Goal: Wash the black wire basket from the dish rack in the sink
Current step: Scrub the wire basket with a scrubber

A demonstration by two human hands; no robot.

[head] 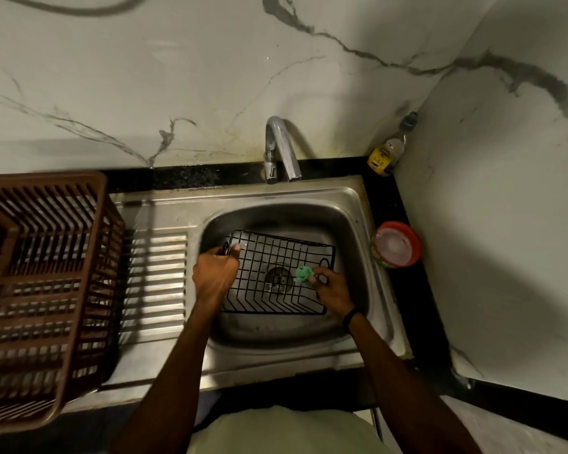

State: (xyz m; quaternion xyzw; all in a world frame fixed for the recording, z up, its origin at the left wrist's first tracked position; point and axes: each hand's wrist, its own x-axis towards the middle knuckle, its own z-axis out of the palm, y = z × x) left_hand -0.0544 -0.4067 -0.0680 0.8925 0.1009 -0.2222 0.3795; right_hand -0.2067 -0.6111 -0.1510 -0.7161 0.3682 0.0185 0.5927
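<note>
Down in the steel sink [353,224], over the drain [277,279]: black wire basket [277,253], lying nearly flat, square grid toward the far side and slanted wires toward the near wall of the basin. Gripped at its far left corner by the left hand [215,273], fingers curled round the rim wire, thumb tip showing bright against the grid. Right hand [333,291] at the basket's right side, fingertips pinching a small green scrubber [304,273] and holding it on the wires just beside the looped handle wire. Dark band [352,317] round the right wrist.

Curved chrome tap [281,149] at the far rim of the sink, spout bending down toward the basin; cannot tell whether water is running. Ribbed steel drainboard [159,280] directly left of the basin, catching streaks of light. Further left, standing over the end of that drainboard, a brown slatted plastic dish rack [46,273], partly cut off by the left edge of the view. On the black counter strip right of the sink, a round tub with a red rim [395,245]. In the far right corner, a small bottle with a yellow label [387,152], close against the veined marble wall [177,77]
</note>
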